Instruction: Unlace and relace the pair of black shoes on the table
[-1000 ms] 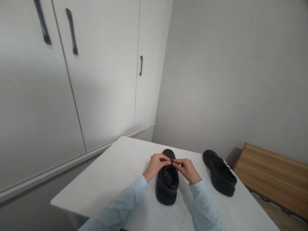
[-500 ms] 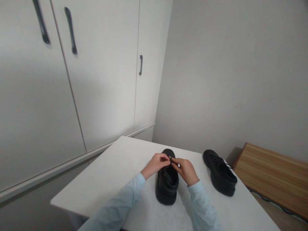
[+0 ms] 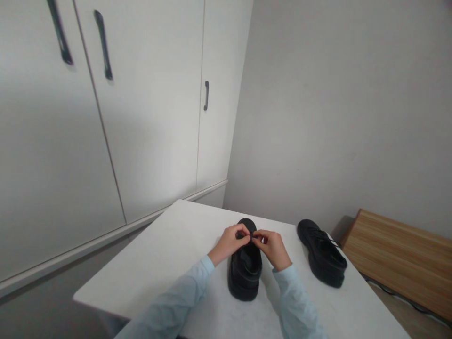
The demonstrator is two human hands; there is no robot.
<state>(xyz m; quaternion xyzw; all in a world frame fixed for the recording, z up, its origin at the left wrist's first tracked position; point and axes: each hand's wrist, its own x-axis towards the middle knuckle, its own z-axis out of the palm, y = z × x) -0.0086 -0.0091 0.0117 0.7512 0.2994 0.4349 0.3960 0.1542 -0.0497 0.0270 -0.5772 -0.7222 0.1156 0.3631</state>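
A black shoe stands upright on the white table, its toe pointing away from me and its heel toward me. Over its lacing, my left hand reaches in from the left, thumb and forefinger pinched on the dark shoelace. From the right, my right hand pinches the same lacing, fingertips nearly touching those of the left. Fingers cover most of the lace, so its knot or loops cannot be made out. To the right stands a second black lace-up shoe, apart from both hands.
The white table reaches toward a corner between white cupboard doors with dark handles and a grey wall. Beyond its right edge is a wood-grain surface, with a dark cable running along it.
My right hand's fingers have shifted slightly at the lace, and the two hands' fingertips stay close together. Neither shoe has moved on the table.
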